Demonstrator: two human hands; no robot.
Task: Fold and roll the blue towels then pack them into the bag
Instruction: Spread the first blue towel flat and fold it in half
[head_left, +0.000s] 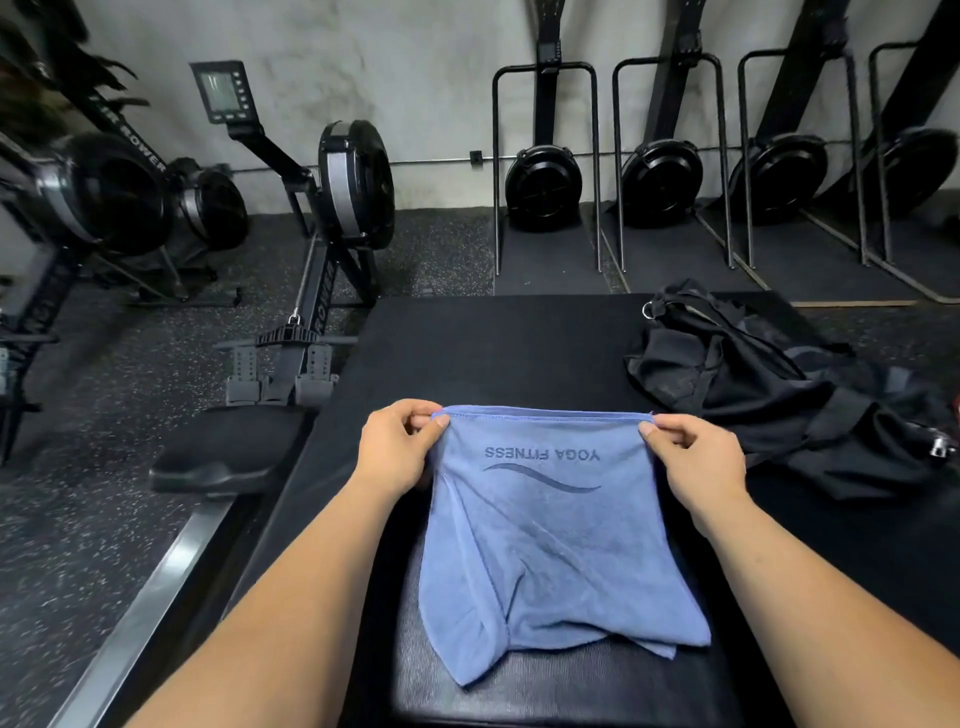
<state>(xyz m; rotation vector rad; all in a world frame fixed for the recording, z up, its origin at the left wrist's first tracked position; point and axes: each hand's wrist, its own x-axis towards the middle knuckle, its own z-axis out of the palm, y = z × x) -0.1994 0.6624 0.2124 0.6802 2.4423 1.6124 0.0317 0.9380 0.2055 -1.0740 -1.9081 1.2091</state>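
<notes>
1. Nearest me, the loose end of the blue towel (550, 545) is lying bunched on the black padded platform (493, 353), with its layers overlapping unevenly.
2. The towel's long axis is running straight away from me. Its far hem is stretching taut from left to right between my hands.
3. My left hand (397, 447) is pinching the hem's left corner between thumb and forefinger, with the other fingers curling in. My right hand (696, 457) is pinching the right corner the same way.
4. Just below that hem, the print "YOGA FITNESS" is reading upside down to me, with a wavy line on its near side.
5. Beyond my right hand, the black bag (769, 395) is slumping on the platform, apart from the towel. Its straps and a metal ring are showing, but I cannot tell whether it is lying open.
6. To my left, a rowing machine (332, 218) is standing on the speckled floor (78, 519). Its seat (228, 447) is sitting just beside the platform, and its frame is showing "ROWER".
7. Farthest off, more rowers (543, 187) are standing upright against the grey wall.
</notes>
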